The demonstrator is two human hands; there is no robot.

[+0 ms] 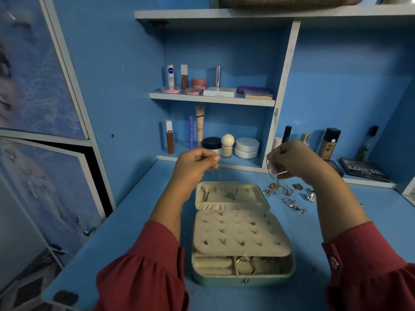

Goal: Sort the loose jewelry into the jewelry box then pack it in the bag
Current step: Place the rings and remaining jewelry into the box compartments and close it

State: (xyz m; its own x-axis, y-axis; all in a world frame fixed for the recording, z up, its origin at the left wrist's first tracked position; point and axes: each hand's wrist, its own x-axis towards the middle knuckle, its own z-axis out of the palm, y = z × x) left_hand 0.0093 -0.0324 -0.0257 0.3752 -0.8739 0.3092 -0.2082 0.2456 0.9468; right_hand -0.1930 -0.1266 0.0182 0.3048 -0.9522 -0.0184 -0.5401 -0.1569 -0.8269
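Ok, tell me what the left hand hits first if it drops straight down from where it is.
Probably the open lid of the jewelry box. The left hand pinches a thin chain that hangs toward the lid, so the chain would land first. Depth is unclear; the hand may sit slightly left of the lid.

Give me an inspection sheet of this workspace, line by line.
Surface: blue desk top, carrying the box and loose pieces.
Job's things: jewelry box lies open, studs on its earring panel, rings in the front compartment; loose jewelry lies right of the box; no bag seen.
Clutter: cosmetics on the shelves; eyeshadow palette at far right.
Grippers: left hand pinches a thin chain over the lid; right hand pinches a necklace that hangs toward the loose pile.
Cables: nothing seen.
Surroundings: blue wall, patterned cabinet doors at left.
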